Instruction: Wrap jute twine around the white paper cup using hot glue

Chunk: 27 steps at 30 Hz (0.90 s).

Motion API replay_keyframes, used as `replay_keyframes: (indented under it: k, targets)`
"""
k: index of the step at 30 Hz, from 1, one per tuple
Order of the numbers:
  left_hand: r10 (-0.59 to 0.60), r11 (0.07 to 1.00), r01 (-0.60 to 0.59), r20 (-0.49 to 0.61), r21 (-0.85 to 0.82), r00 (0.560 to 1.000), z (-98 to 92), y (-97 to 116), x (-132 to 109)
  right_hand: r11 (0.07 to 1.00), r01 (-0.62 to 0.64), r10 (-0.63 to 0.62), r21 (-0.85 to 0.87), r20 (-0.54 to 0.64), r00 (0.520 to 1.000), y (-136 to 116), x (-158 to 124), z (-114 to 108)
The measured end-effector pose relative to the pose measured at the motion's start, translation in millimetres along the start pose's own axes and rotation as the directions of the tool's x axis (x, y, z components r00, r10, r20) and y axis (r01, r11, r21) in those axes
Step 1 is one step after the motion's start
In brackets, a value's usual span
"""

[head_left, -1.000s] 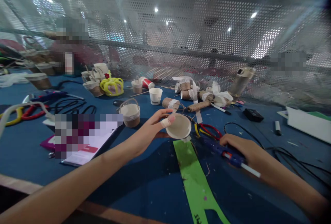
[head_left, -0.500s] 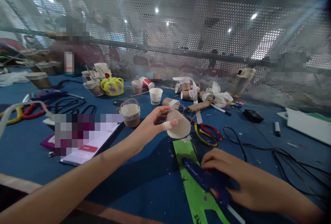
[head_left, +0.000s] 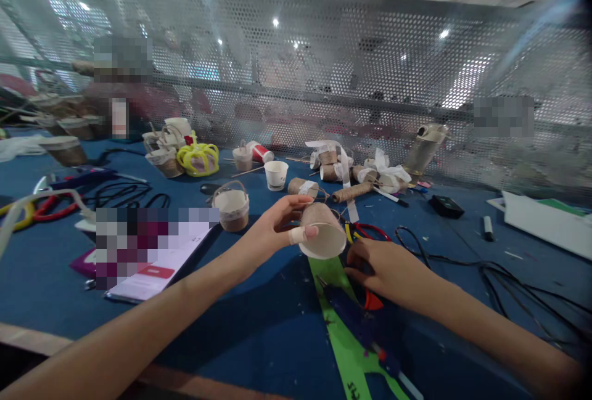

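Note:
My left hand [head_left: 289,227] is closed around a twine-wrapped paper cup [head_left: 324,236], tipped so that its white mouth faces me. A bandage wraps a finger of that hand. Close to the cup's right side is my right hand [head_left: 382,267], its fingers bent and apart, with nothing visible in them. Below it a blue glue gun [head_left: 349,317] lies on a green strip [head_left: 345,360], a glue stick poking from its back end. Scissors with red and yellow handles [head_left: 372,230] lie behind my right hand, which partly hides them.
A twine-wrapped basket [head_left: 232,212] and a white paper cup [head_left: 276,176] stand behind my left arm. Left lies a phone [head_left: 152,273]. A yellow crown-like piece [head_left: 198,158], twine rolls [head_left: 352,192], black cables [head_left: 490,270] and a metal jug [head_left: 428,147] are around.
My right hand has let go of the glue gun and moved up and left toward the cup. The glue gun stays on the green strip. The cup has shifted slightly, its mouth turned more toward me.

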<state>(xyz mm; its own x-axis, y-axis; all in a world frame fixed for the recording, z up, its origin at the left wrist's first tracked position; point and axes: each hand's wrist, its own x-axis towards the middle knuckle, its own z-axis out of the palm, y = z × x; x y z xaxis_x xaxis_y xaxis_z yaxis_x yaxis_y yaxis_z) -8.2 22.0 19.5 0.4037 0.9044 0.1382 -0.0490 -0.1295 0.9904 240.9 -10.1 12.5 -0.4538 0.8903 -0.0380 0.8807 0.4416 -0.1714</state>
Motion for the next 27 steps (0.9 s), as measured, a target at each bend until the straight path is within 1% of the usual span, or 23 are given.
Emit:
replay_keyframes:
  k: [3,8,11,16,19,20,22,24,27]
  targets:
    - [0.001,1.0,-0.001,0.006,-0.002,1.0,-1.2,0.1,-0.5,0.998,-0.036,0.037,-0.056,0.014,0.999,-4.2,9.0,-1.3]
    - [0.027,1.0,-0.026,0.027,-0.017,0.999,-1.8,0.8,-1.3,0.989,-0.056,0.061,-0.134,0.039,0.997,-8.1,23.1,-0.6]
    - [0.045,0.999,-0.044,0.035,-0.022,0.998,-2.4,1.7,-1.4,0.983,-0.088,0.093,-0.164,0.025,0.995,-8.8,31.0,-2.2]
    - [0.036,0.999,-0.036,-0.004,-0.016,0.999,-4.6,2.0,-0.7,0.975,-0.176,0.166,-0.134,-0.083,0.983,-2.2,39.3,-14.0]
    - [0.053,0.998,-0.053,0.009,-0.026,0.999,-5.7,1.7,0.2,0.975,-0.203,0.186,-0.09,-0.172,0.967,7.0,46.1,-17.4]
    - [0.057,0.998,-0.057,0.015,-0.023,0.998,-6.1,1.6,0.6,0.98,-0.186,0.17,-0.071,-0.187,0.968,10.5,48.5,-16.9]
    - [0.054,0.999,-0.054,0.018,-0.007,0.998,-6.7,1.9,1.5,0.994,-0.106,0.098,-0.038,-0.18,0.979,17.3,51.5,-14.0]
    - [0.052,0.998,-0.052,-0.001,0.02,0.999,-7.4,2.4,2.5,1.0,0.009,-0.013,-0.03,-0.126,0.992,22.7,51.0,-10.0]
    - [0.068,0.996,-0.065,-0.043,0.063,0.997,-8.8,2.7,3.7,0.987,0.14,-0.143,-0.082,-0.04,0.989,25.3,44.5,-4.2]
